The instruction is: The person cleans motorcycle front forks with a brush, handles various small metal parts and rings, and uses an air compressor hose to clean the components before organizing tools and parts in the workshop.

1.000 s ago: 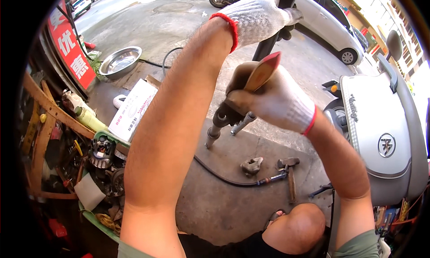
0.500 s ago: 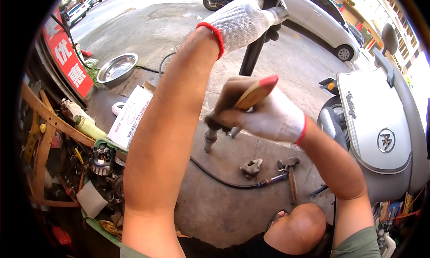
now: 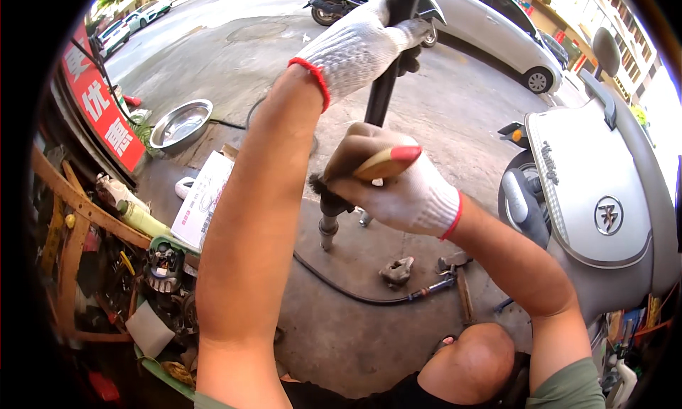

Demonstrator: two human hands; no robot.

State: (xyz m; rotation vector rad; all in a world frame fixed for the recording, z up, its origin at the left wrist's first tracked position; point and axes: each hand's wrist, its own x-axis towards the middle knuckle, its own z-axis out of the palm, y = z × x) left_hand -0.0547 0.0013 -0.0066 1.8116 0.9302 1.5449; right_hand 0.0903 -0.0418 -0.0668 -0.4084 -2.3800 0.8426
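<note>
A black metal tube stands slightly tilted before me, its silver lower end near the ground. My left hand, in a white knit glove with a red cuff, is closed around the tube's upper part. Lower down, my right hand, in a matching glove soiled at the fingers, grips a brush by its wooden, red-tipped handle. Dark bristles poke out left of the fingers, against the lower tube. My right hand hides part of the tube and brush.
On the ground lie a hammer, a greasy metal part and a black hose with a metal fitting. A grey scooter stands at the right. Leftward are a metal basin, a white carton and tool clutter.
The whole view has shifted a little. Both hands and the tube now appear further left, the right hand slightly lower. The bristles show more clearly beside the tube. Both grips stay closed.
</note>
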